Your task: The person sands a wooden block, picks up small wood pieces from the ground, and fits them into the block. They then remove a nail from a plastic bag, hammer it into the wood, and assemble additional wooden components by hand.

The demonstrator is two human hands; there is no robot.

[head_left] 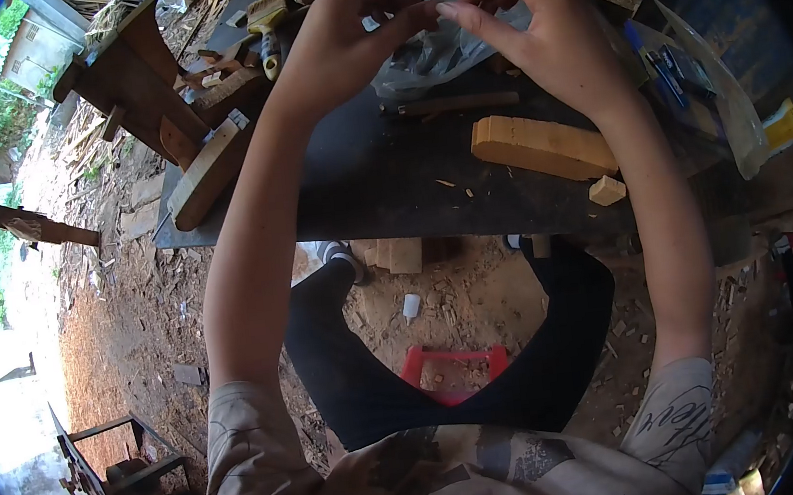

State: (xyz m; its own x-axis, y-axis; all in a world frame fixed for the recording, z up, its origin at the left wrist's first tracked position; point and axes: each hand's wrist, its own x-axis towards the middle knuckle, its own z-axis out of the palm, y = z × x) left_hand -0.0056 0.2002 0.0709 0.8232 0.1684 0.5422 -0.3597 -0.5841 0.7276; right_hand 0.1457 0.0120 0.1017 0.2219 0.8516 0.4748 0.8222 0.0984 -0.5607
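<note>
My left hand [350, 35] and my right hand [537, 25] meet at the fingertips over the far part of the dark table [351, 185]. Both hands have their fingers curled and pinched together. Whatever they hold, if anything, is too small to make out. Beneath them lies a clear plastic bag [426, 66]. A thin dark bar [459, 104] rests just nearer than the bag. Close to my right forearm sits a yellowish shaped wooden block [541, 147], with a small wooden cube [607, 191] beside its near end.
A brush [269, 39] and a wooden clamp-like frame [143, 90] are at the back left. A long wood piece [210, 175] lies by my left forearm. Pens [667, 79] are on the right. A red stool [456, 355] and white bottle [411, 307] are below.
</note>
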